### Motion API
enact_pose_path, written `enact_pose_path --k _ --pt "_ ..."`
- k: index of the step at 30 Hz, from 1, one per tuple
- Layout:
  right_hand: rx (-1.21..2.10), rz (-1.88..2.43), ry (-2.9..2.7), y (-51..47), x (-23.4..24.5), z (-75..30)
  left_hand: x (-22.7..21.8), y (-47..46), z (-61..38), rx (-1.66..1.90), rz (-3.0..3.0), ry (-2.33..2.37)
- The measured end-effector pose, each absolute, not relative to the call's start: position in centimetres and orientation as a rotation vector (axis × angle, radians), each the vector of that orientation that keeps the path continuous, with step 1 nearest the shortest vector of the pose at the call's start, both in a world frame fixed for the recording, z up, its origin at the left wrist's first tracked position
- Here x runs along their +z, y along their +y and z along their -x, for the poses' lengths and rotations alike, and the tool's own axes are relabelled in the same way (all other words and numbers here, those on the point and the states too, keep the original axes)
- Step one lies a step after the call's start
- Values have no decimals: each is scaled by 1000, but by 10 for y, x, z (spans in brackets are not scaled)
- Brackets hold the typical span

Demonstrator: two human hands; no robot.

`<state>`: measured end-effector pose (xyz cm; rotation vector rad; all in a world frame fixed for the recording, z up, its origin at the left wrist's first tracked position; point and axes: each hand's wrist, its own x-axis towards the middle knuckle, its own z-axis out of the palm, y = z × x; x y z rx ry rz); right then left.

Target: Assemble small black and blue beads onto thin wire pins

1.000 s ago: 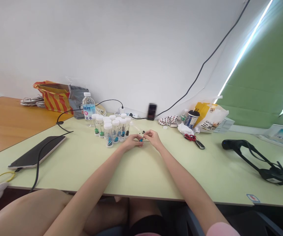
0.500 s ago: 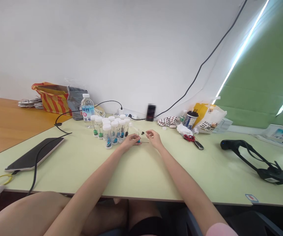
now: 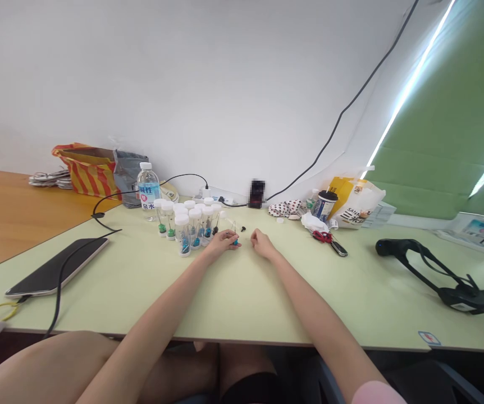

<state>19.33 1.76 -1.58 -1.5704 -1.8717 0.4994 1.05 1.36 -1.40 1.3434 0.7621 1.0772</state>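
My left hand point(image 3: 222, 242) pinches a small blue piece with a thin upright pin point(image 3: 236, 242) just above the green table. Its fingers are closed round the piece. A short way to the right is my right hand point(image 3: 261, 244), fingertips pressed together and turned toward the left hand. What those fingers hold, if anything, is too small to make out. Between and beyond the hands lies a small black piece point(image 3: 243, 229). Left of my left hand stand several clear tubes with white caps point(image 3: 184, 238), with blue, green or black pieces inside.
A water bottle point(image 3: 148, 193) stands behind the tubes. A dark tablet point(image 3: 59, 266) with a cable lies at left. Toward the right are red-handled scissors point(image 3: 323, 237), a cup point(image 3: 325, 206), a paper bag point(image 3: 357, 205) and a black headset point(image 3: 431, 275).
My right hand's fingers have closed together and turned lower. The thin rod lying between the hands no longer shows there. My left hand keeps its pinch on the blue piece.
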Motion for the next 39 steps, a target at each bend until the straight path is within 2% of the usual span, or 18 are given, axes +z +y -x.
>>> enact_pose_path --k 6,12,23,30,39 --pt "914 1212 -1220 29 -14 -216 -14 14 -10 1074 -1337 769" --pt "1045 889 -996 33 -17 -232 -14 14 -10 1069 -1331 770" --pt "706 1246 -1089 36 -24 -242 -16 16 -11 1068 -1336 795" --pt "601 1550 -1356 36 -28 -242 -19 19 -10 1075 -1344 782" --pt "584 1675 -1466 44 -28 -244 -18 17 -10 1081 -1343 778"
